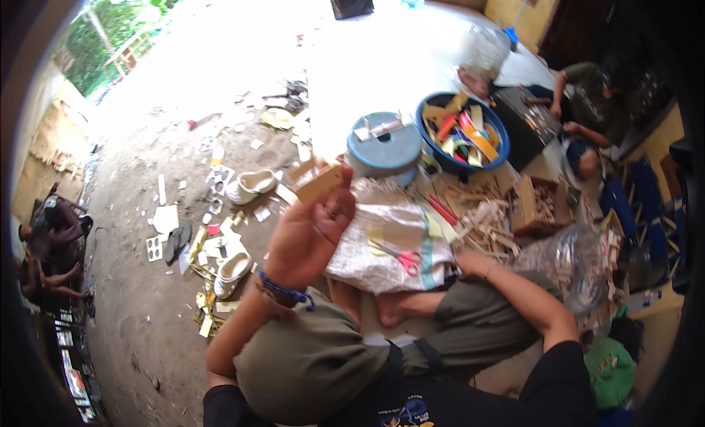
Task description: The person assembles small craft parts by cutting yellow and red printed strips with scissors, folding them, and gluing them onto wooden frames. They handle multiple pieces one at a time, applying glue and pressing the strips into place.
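Observation:
My left hand, with a blue cord bracelet at the wrist, is raised at the centre. Its fingers are closed on a flat, tan rectangular piece, which looks like card or thin wood. My right hand is low beside my knee, at the right edge of a white woven sack. Its fingers are partly hidden, so whether they hold anything is unclear. On the sack, scissors with red handles lie over a yellowish sheet. Two red stick-like things rest just beyond them.
Thin wood pieces are heaped beside an open box of small pieces. A clear plastic bag bulges at right. Behind stand a blue tub of coloured scraps and a round blue-topped container. A co-worker sits far right. Pale shoes lie left.

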A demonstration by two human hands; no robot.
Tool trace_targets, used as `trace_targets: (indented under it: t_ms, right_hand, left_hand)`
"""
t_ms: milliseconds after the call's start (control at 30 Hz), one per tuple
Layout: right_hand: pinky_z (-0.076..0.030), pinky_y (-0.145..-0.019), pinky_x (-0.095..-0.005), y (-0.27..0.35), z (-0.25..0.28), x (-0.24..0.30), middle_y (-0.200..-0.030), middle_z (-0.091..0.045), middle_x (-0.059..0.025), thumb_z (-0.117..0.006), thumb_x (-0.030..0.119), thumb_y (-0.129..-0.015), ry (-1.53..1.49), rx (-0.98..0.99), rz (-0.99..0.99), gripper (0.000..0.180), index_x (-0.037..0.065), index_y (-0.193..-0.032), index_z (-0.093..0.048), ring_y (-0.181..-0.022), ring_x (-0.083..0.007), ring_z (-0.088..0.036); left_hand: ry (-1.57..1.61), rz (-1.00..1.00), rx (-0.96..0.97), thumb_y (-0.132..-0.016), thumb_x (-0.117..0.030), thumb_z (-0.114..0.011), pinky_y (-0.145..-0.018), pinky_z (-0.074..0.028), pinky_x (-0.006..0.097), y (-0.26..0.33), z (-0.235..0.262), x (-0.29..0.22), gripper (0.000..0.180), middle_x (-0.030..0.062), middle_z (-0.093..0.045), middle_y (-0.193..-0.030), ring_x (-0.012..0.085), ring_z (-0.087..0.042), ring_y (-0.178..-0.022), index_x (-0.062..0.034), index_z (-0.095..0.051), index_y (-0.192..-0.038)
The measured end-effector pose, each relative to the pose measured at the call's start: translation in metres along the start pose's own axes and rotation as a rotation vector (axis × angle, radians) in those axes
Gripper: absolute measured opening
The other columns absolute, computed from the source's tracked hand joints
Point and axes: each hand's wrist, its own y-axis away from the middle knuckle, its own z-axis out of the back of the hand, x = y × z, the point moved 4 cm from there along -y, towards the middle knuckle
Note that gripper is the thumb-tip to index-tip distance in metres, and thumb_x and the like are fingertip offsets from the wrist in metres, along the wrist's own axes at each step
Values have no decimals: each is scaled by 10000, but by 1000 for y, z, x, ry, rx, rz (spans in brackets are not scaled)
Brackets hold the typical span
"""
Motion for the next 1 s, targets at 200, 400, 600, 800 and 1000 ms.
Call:
trace_targets:
  t_ms: [200,400,600,800,1000]
  right_hand:
    - [-544,-901,-482,-11,-27,-9,-1136,-734,-153,-723,412,-862,45,387,45,405,201,-1207,-741,-1055,-355,-692]
    - [-539,-915,-472,-13,-40,-15,-1155,-731,-154,-702,435,-877,-31,546,77,429,185,-1224,-734,-1065,-347,-692]
    - [-535,-928,-463,-20,-62,-37,-1173,-729,-155,-680,459,-892,-90,646,88,456,169,-1241,-726,-1076,-339,-693]
    - [-531,-942,-453,-28,-71,-49,-1192,-726,-156,-659,483,-907,-199,723,101,486,152,-1257,-719,-1086,-331,-693]
    - [-486,-1025,-420,36,64,-43,-1314,-679,-153,-580,586,-953,-316,382,63,622,102,-1335,-667,-1203,-348,-639]
  left_hand:
    - [252,185,271,-991,-197,-679,-879,-458,259,4,-29,10,683,-58,-616,-1141,110,-519,-986,-114,-323,-1568]
    - [338,251,360,-957,-180,-724,-830,-442,226,14,-33,3,794,-65,-632,-1056,84,-484,-903,-150,-266,-1604]
    - [376,258,437,-970,-229,-712,-806,-423,232,24,-29,-2,815,-87,-633,-1044,77,-456,-883,-168,-230,-1625]
    - [313,234,479,-1027,-233,-632,-760,-433,216,30,-33,-8,653,-112,-680,-1006,63,-485,-857,-212,-315,-1598]
    - [300,234,441,-1015,-201,-648,-751,-443,204,32,-26,-8,638,-106,-676,-1001,66,-488,-860,-200,-352,-1580]
